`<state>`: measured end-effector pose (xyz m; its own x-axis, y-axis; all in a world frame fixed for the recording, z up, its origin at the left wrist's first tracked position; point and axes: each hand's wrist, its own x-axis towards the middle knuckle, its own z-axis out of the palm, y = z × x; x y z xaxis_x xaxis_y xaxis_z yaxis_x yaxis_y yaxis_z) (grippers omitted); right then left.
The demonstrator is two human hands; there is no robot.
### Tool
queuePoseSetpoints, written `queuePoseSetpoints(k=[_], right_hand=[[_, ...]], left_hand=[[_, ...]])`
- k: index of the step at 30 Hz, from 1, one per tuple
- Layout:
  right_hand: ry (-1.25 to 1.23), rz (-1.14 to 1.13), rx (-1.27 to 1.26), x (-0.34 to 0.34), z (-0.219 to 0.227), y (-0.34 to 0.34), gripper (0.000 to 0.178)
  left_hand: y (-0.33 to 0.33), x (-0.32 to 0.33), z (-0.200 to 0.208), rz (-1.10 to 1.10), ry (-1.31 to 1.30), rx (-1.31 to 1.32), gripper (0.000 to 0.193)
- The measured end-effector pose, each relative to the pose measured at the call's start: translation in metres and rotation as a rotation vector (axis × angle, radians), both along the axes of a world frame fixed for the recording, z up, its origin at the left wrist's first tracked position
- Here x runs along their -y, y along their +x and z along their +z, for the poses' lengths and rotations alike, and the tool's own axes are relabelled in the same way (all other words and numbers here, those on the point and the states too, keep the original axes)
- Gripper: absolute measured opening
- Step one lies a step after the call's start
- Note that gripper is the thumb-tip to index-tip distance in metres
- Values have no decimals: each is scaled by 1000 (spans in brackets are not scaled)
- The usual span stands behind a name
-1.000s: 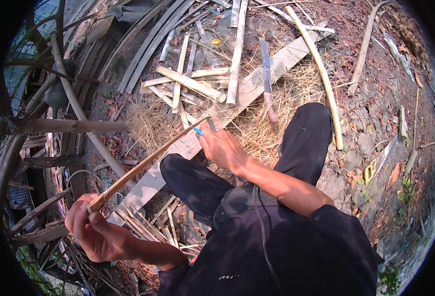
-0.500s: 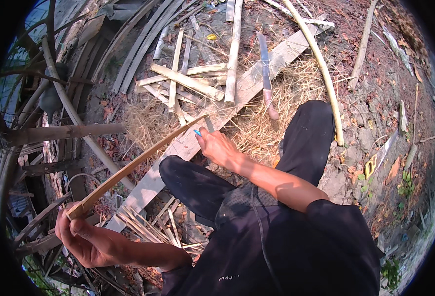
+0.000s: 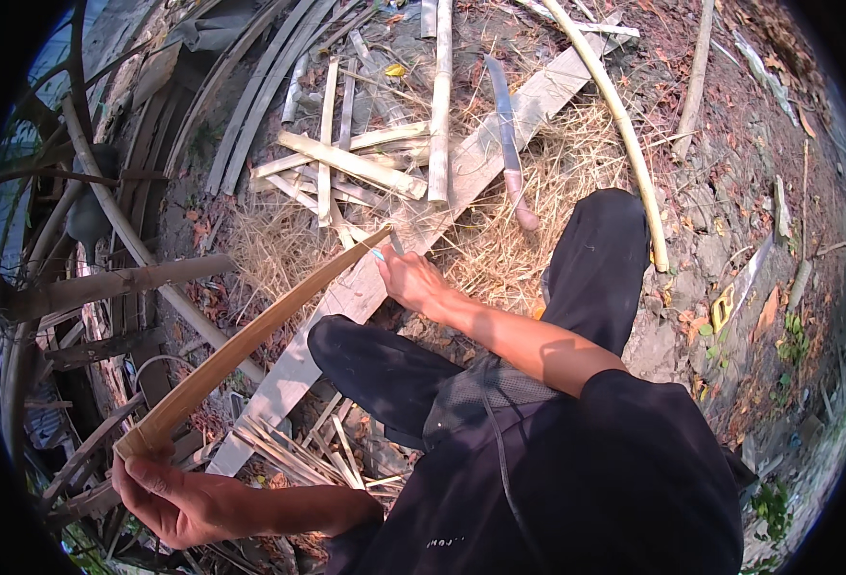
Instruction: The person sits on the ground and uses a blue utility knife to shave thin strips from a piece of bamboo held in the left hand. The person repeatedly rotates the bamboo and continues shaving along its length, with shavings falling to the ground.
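My left hand (image 3: 178,500) grips the near end of a long, flat bamboo strip (image 3: 255,335) between thumb and fingers. The strip slants up and away to the right, its broad tan face turned to me. At its far end my right hand (image 3: 413,286) is closed around a small knife (image 3: 396,242); a grey blade and a bit of blue handle show, the rest hidden by the fingers. The blade lies against or just beside the strip's tip; I cannot tell which. Below both runs a long grey plank (image 3: 289,379).
A machete (image 3: 506,129) lies across the plank's far part, among straw-like shavings (image 3: 576,144). Split bamboo pieces (image 3: 351,165) are piled ahead. A curved pole (image 3: 624,115) and a yellow-handled saw (image 3: 723,309) lie to the right. Thin strips (image 3: 289,450) lie near my left forearm; branches (image 3: 121,283) crowd the left.
The strip has turned so that its broad face shows more. My left hand has moved slightly down with its end, while my right hand stays at the far end.
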<state>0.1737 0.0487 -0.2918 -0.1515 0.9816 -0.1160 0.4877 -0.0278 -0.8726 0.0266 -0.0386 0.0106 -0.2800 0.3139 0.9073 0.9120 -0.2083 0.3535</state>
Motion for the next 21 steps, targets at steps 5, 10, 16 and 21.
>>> queuePoseSetpoints(k=[5, 10, 16, 21], right_hand=[[-228, 82, 211, -30, -47, 17, 33], [-252, 102, 192, -29, -31, 10, 35], [-193, 75, 330, -42, -74, 16, 31], [-205, 42, 445, -45, -102, 8, 30]], left_hand=[[2, 2, -1, 7, 20, 4, 26], [4, 2, -1, -12, 22, 7, 27], [7, 4, 0, -75, 20, -79, 27], [6, 6, 4, 19, -81, -13, 27]])
